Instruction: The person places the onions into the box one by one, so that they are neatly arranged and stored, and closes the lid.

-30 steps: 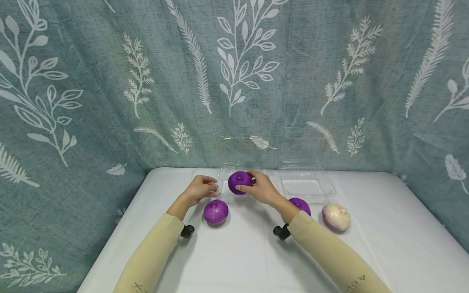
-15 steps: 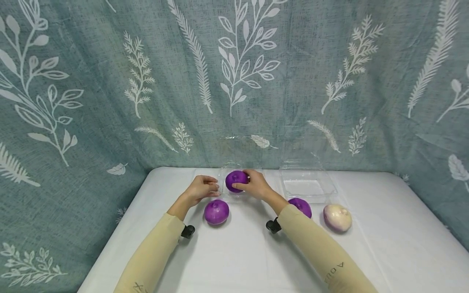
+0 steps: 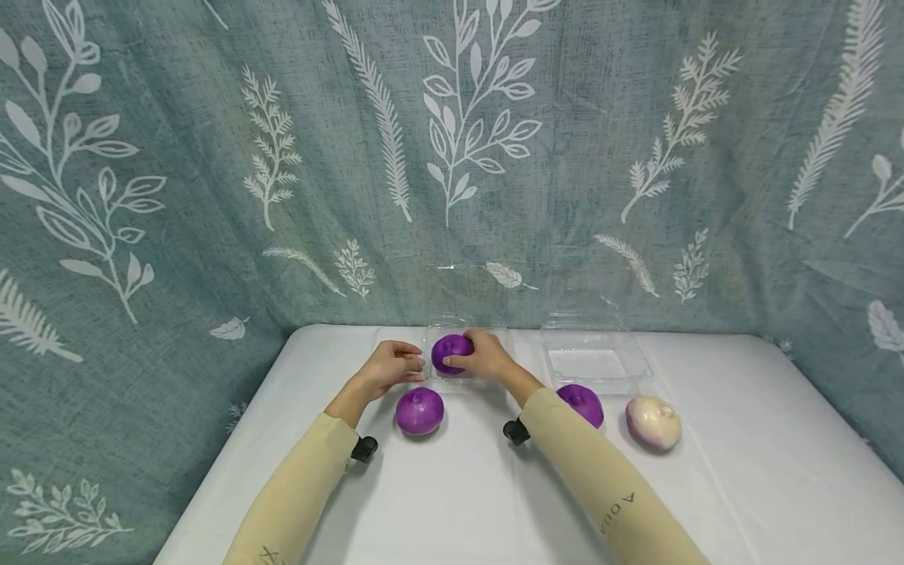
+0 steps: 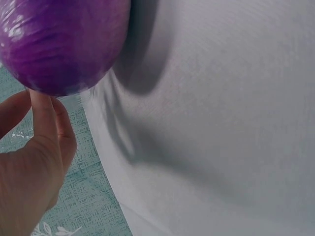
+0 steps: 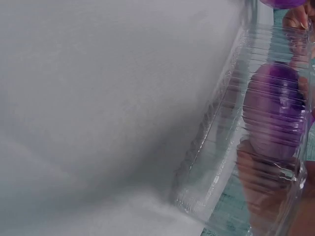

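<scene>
A white table (image 3: 452, 486) runs back to a curtain (image 3: 318, 157). At its far side stand 2 clear boxes, lids raised: the left box (image 3: 459, 386) and the right box (image 3: 596, 384), the latter with nothing in it. The right hand (image 3: 489, 358) grips an onion (image 3: 449, 355), thumb on the near side, and holds it within the left box; whether it touches the floor there, I cannot tell. That onion lies just left of the right palm, squat and nearly round, with no clear long axis. The left hand (image 3: 388, 367) is farther from it, fingers bent at the left box's left wall; I cannot tell if they pinch it. Nearer are a left purple onion (image 3: 420, 411), a right purple onion (image 3: 582, 404) partly behind the sleeve, and 1 pale onion (image 3: 654, 423).
</scene>
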The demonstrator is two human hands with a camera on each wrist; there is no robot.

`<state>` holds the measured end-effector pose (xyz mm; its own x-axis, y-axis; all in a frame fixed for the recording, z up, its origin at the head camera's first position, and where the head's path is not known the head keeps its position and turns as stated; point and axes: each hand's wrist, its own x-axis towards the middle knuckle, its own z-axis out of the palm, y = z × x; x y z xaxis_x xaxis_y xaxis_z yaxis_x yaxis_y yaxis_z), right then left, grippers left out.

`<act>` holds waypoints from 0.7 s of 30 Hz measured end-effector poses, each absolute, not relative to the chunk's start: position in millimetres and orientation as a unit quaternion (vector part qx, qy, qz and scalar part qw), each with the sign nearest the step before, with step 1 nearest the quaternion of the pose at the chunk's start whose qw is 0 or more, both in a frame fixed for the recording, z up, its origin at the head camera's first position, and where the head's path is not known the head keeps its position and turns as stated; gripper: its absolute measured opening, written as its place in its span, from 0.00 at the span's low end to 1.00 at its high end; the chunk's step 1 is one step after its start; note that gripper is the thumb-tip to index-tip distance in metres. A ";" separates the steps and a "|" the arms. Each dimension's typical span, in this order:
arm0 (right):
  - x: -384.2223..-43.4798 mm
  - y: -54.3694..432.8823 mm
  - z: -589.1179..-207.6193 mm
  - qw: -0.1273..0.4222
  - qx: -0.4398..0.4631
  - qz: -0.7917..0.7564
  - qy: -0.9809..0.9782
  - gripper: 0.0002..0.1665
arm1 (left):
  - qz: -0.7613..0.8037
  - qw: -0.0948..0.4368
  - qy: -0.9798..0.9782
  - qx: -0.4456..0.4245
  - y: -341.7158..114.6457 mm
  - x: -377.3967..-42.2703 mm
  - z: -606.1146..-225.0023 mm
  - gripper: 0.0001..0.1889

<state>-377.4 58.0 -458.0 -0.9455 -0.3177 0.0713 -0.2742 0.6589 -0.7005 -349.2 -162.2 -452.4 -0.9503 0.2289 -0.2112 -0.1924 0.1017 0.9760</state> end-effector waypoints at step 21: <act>-376.3 56.1 -446.0 0.065 -0.163 -0.337 0.925 0.48 | 0.666 0.140 0.733 0.010 -161.2 -350.2 -452.6 0.20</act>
<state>-376.3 56.1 -446.0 -0.9381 -0.3462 -0.0102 -0.2585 0.7195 -0.6446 -350.2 -161.2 -452.6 -0.9604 0.2016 -0.1921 -0.1719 0.1137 0.9785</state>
